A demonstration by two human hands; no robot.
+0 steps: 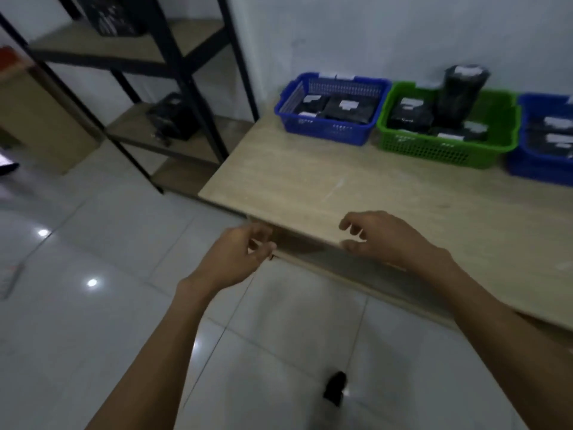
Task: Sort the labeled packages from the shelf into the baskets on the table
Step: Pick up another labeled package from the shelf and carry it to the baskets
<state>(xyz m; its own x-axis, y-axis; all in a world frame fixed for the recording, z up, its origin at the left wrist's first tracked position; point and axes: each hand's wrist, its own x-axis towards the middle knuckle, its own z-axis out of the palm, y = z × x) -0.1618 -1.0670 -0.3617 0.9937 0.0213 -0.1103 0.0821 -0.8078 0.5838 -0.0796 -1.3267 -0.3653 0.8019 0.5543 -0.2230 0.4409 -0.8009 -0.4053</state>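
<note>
The shelf (102, 45) stands to your left, beside the table (310, 187) with the baskets (434, 150). A black package (173, 116) lies on its middle board, up and left of your hands. Its long axis is too blurred to tell. Your left hand (235, 259) is nearer. It and your right hand (381, 240) are loosely curled, holding nothing.

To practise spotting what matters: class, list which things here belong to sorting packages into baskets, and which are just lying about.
Job: black package on the shelf, left blue basket, green basket, right blue basket, table, sorted packages.
Lying about: cardboard box, black crate.
</note>
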